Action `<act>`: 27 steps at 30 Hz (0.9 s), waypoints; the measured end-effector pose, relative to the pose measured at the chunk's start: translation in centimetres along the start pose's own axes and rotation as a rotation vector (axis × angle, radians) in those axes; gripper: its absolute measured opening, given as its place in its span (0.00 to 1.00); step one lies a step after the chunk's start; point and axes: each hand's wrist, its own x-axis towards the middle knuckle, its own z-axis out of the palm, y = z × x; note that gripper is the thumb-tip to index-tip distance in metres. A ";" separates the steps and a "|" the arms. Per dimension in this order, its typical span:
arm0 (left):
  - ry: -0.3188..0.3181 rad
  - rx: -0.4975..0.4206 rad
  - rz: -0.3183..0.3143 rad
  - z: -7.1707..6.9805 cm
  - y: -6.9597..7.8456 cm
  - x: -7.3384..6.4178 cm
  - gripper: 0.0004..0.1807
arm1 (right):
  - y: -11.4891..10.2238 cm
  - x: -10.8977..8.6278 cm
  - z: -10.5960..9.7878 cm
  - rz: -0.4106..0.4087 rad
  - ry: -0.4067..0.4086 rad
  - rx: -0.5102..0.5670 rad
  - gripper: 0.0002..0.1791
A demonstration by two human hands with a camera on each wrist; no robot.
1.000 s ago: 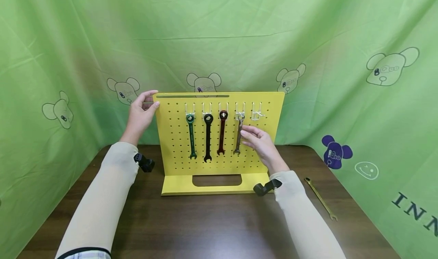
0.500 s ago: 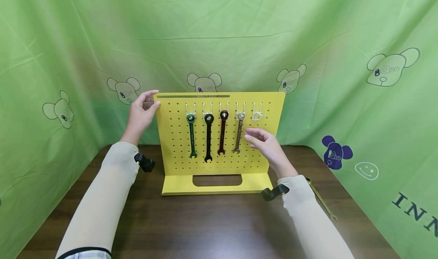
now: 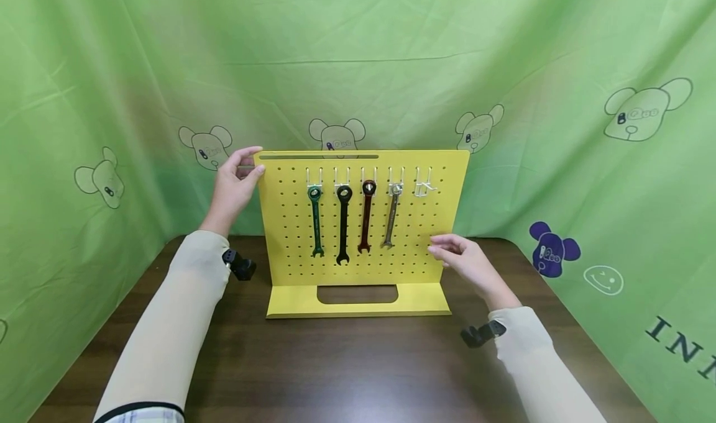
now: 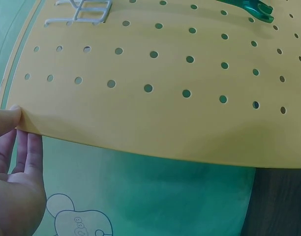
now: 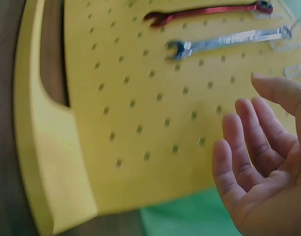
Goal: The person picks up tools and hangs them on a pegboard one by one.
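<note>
My left hand (image 3: 232,184) pinches the upper left corner of a yellow pegboard (image 3: 296,224), thumb in front and fingers behind. In the left wrist view, the thumb (image 4: 7,119) presses on the board's face. My right hand (image 3: 461,258) is held in front of the board's lower right edge, fingers relaxed and holding nothing. From the hooks hang a green wrench (image 3: 316,224), a black wrench (image 3: 344,230), a dark red wrench (image 3: 366,221) and a silver wrench (image 3: 391,218). The right wrist view shows the silver wrench (image 5: 229,40) beyond my fingertips.
A white hook (image 3: 423,189) at the right of the row carries nothing. The board's foot (image 3: 291,300), with an oblong cutout, stands on the dark wooden table (image 3: 335,367). Green printed cloth (image 3: 358,50) surrounds the table. My right forearm covers part of the table's right side.
My right hand has let go of the silver wrench and moved right and down. The gold wrench on the table is now hidden behind my right arm. My left hand stays on the corner.
</note>
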 end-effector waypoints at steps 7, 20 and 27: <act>-0.004 -0.002 -0.003 0.0 -0.1 0.0 0.21 | 3.4 -2.0 -2.4 0.039 -0.040 -0.038 0.27; 0.002 0.009 0.001 0.1 0.2 0.0 0.21 | 8.4 -6.0 -7.1 0.157 0.004 -0.087 0.26; 0.009 0.004 -0.005 0.1 0.3 -0.1 0.21 | 10.7 -7.7 -9.1 0.203 0.019 -0.099 0.24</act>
